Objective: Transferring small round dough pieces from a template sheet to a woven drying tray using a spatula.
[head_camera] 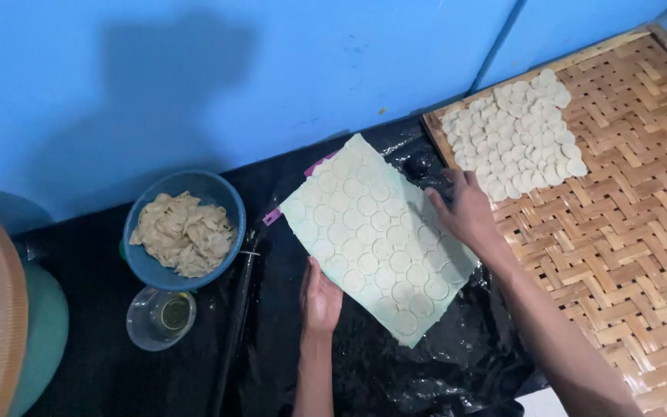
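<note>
Dough sheet (376,239) — bowl (184,230), woven tray (627,224) flanking

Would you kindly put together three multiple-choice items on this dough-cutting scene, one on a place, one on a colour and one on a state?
1. Where do the loose cut rounds lie?
A. in the bowl
B. on the far part of the woven bamboo tray
C. on the floor

2. What colour is the bowl holding the dough scraps?
A. blue
B. red
C. white

3. How do the hands meet the dough sheet?
A. both held high above it
B. both closed round a knife
C. left hand at its near edge, right hand at its right edge, fingers flat

Answers: 1 B, the pale discs overlap in a patch at the tray's far end. 2 A, its rim and wall are blue. 3 C, both hands rest open on the sheet's edges, with no tool in either grip.
</note>
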